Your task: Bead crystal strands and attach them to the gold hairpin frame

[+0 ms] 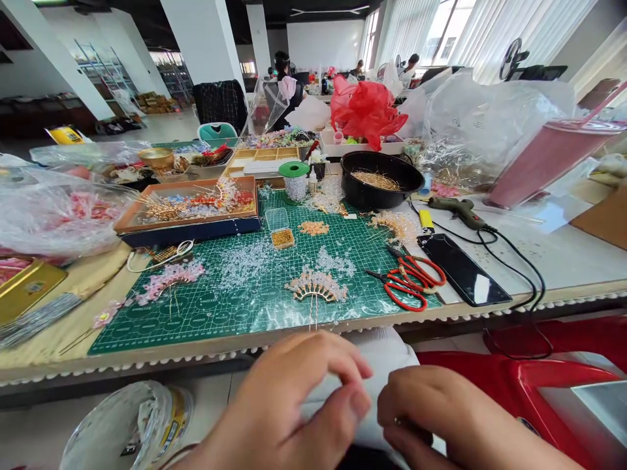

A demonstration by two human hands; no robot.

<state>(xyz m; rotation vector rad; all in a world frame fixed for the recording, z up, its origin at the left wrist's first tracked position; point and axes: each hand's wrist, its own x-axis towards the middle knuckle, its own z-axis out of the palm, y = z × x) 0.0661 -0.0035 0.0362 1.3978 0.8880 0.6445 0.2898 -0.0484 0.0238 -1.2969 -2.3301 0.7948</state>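
Note:
My left hand (298, 405) and my right hand (441, 418) are low in front of the table edge, close together over my lap. Both have their fingers curled and pinched toward each other; what they hold is too small or hidden to name. On the green cutting mat (206, 313) just above them lies a beaded fan-shaped hair comb (316, 287), with red-handled scissors (409, 281) to its right and a pink flower hairpin (166, 277) to its left. Loose clear beads are scattered over the mat.
A black phone (463, 267), a glue gun (458, 210) with its cord, a black bowl (382, 177), a tray of ornaments (189, 205) and plastic bags crowd the table. A red stool (514, 385) stands at right. People work at far tables.

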